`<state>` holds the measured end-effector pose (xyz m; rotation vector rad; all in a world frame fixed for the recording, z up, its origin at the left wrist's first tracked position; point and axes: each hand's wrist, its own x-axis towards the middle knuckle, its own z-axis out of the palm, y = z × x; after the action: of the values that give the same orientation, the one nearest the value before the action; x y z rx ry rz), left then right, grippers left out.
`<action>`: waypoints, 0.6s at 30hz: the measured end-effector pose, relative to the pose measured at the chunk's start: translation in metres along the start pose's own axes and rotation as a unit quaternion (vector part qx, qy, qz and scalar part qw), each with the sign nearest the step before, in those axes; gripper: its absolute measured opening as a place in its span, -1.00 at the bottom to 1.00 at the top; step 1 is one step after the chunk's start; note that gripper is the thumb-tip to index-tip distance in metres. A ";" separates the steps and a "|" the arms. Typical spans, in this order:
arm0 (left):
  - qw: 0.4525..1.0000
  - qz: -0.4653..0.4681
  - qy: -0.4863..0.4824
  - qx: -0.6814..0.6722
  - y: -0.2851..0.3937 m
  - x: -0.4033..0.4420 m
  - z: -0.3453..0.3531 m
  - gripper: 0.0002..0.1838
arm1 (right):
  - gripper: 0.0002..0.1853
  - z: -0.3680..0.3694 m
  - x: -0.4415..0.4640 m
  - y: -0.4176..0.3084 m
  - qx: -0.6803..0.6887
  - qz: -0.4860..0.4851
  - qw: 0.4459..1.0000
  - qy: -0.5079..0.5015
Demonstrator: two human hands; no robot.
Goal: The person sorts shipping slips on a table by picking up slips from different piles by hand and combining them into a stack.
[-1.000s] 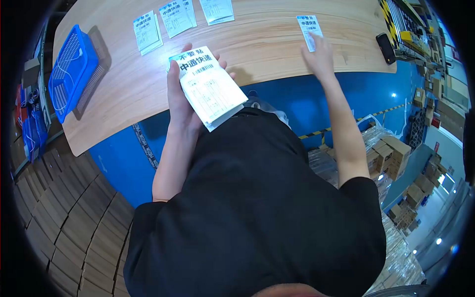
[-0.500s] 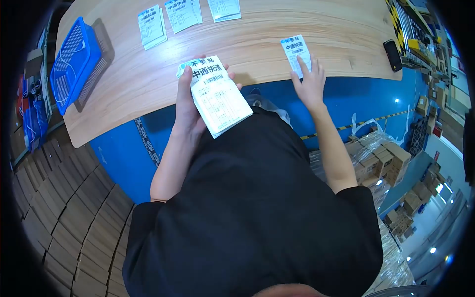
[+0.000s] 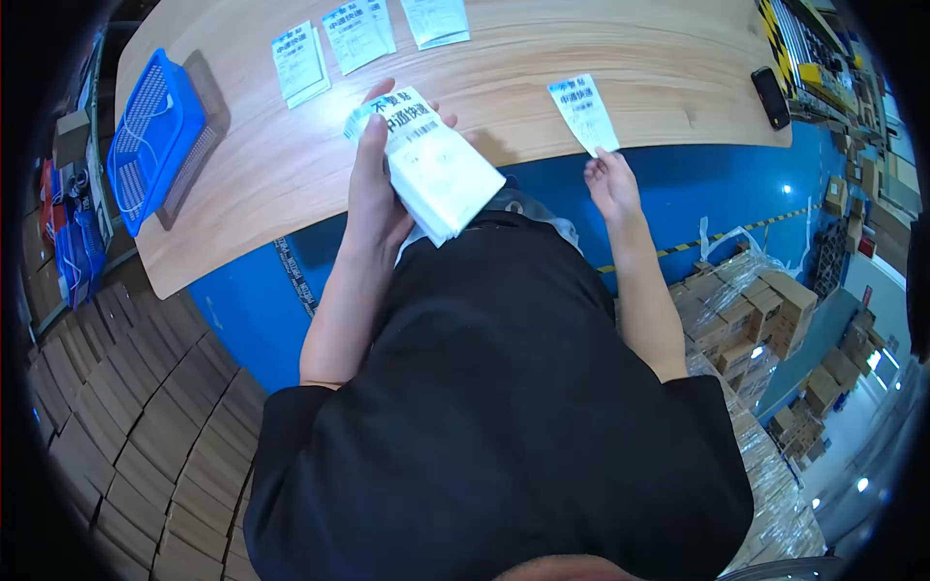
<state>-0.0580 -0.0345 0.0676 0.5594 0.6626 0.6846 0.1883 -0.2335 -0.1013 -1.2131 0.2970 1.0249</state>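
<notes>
Pinching by an edge seems the way to go with this single slip (image 3: 582, 114): it's at the near edge of the table (image 3: 513, 63), lower end nipped between the right hand's (image 3: 612, 184) thumb and fingers. I'd guess it's super light, thin and bendy, maybe slick, and easy to crease if you squeeze it mid-sheet. The left hand (image 3: 370, 182) is clamped around a thick stack (image 3: 448, 179) of slips, thumb on top. That probably feels stiffer, but loose sheets could slide, so gripping both long sides makes sense.

Counting up: one slip on the right, one stack (can't tell how many sheets), three bunches (image 3: 354, 39) along the far side, one blue basket (image 3: 184, 121) on the left, one black phone (image 3: 770, 99) far right.
</notes>
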 end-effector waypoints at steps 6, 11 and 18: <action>0.986 0.049 0.109 -0.116 0.007 0.029 -0.013 -0.49 | -0.61 0.051 -0.086 -0.022 -0.030 0.175 0.972 -0.151; 0.984 0.077 0.124 -0.098 0.007 0.036 -0.008 -0.39 | -0.61 0.113 -0.134 -0.039 -0.108 0.187 0.953 -0.210; 0.986 0.089 0.083 -0.117 0.017 0.044 -0.016 -0.40 | -0.63 0.113 -0.140 -0.032 -0.081 0.161 0.964 -0.198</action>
<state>-0.0501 0.0122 0.0524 0.3482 0.6812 0.9715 0.1016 -0.2027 0.0568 -1.0945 0.0969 1.5725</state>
